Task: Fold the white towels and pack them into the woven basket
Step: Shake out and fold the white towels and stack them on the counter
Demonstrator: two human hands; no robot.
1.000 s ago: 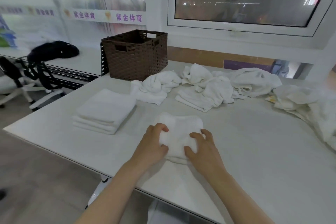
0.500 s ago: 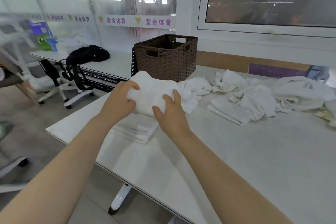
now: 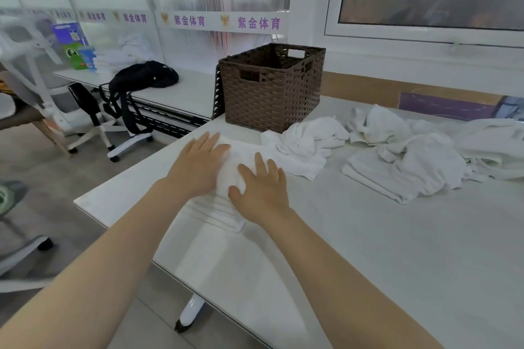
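We note the folded towel point(image 3: 231, 176) now lies on the stack point(image 3: 215, 212), centre-left; left hand point(image 3: 198, 167) and right hand point(image 3: 261, 193) press it flat-fingered. Woven basket point(image 3: 272, 88) awaits packing.

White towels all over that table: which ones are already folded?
The flat stack of white towels under both hands, near the table's left corner. The other white towels by the brown woven basket lie crumpled.

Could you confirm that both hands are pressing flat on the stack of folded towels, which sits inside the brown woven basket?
Not quite: the head view shows the stack of folded towels on the table, in front of the basket, not inside it. The left hand and right hand do press flat on it.
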